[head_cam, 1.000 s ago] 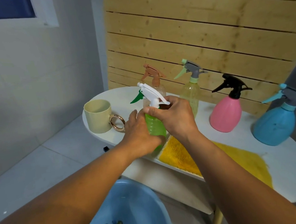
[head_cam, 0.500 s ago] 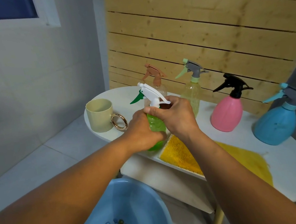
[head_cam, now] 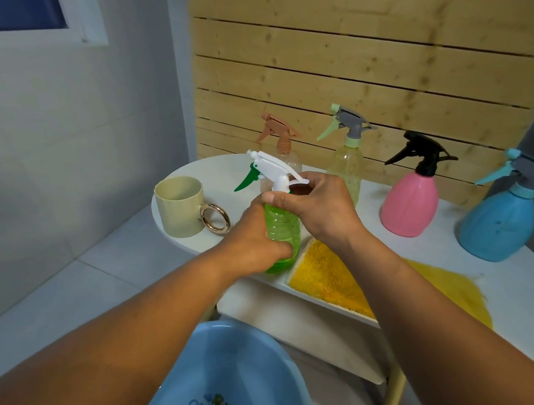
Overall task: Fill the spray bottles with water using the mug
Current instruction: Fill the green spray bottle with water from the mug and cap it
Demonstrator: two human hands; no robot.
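Observation:
A green spray bottle (head_cam: 281,226) with a white trigger head (head_cam: 274,168) stands at the near edge of the white oval table (head_cam: 522,299). My left hand (head_cam: 255,238) grips its body. My right hand (head_cam: 323,206) grips the neck just under the head. A cream mug (head_cam: 181,206) with a metal ring handle stands to the left. Behind stand a clear bottle with a brown head (head_cam: 280,138) and a yellowish bottle (head_cam: 348,162) with a grey head. A pink bottle (head_cam: 409,203) and a blue bottle (head_cam: 495,222) stand to the right.
A yellow cloth (head_cam: 328,276) lies on the table under my right forearm. A blue plastic basin (head_cam: 238,390) sits on the floor below the table's near edge. A wooden slat panel (head_cam: 355,36) backs the table, and a grey wall is at the left.
My left hand has closed further round the green bottle's body. My right hand stays on the neck. The bottle has barely moved.

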